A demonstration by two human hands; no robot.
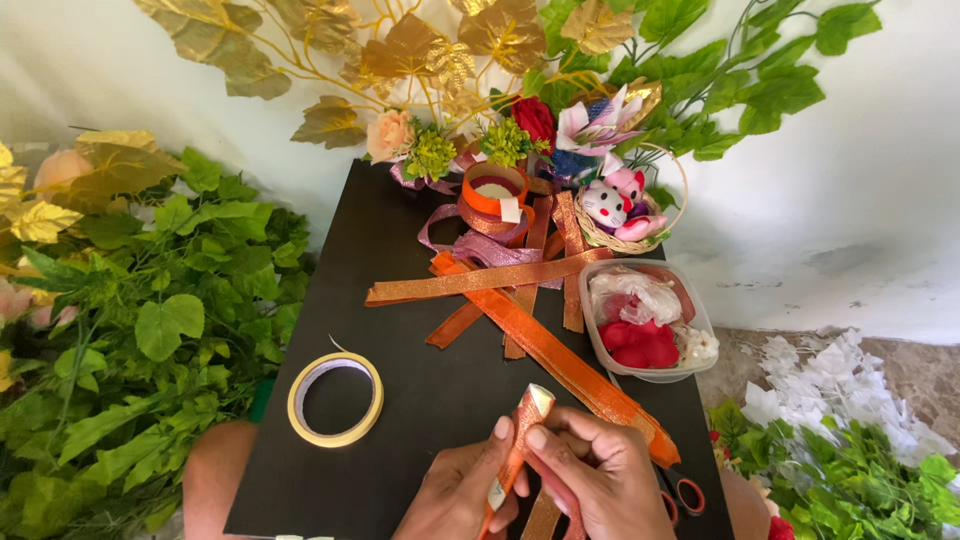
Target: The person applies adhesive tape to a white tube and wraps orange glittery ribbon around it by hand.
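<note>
Both your hands pinch one orange glitter ribbon strip point(517, 440) at the board's six o'clock edge: left hand point(455, 495) closed around its lower end, right hand point(600, 480) pressing fingertips on the fold. You look mid-fold (the tip stands pale and upright). Next likely calls for holding that crease firm. Tape roll point(335, 399) lies at nine o'clock, loose ribbons point(500, 280) at twelve, plastic tub point(650, 320) at two.

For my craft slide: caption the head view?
Both hands fold a glittery orange ribbon strip over a black board.
</note>
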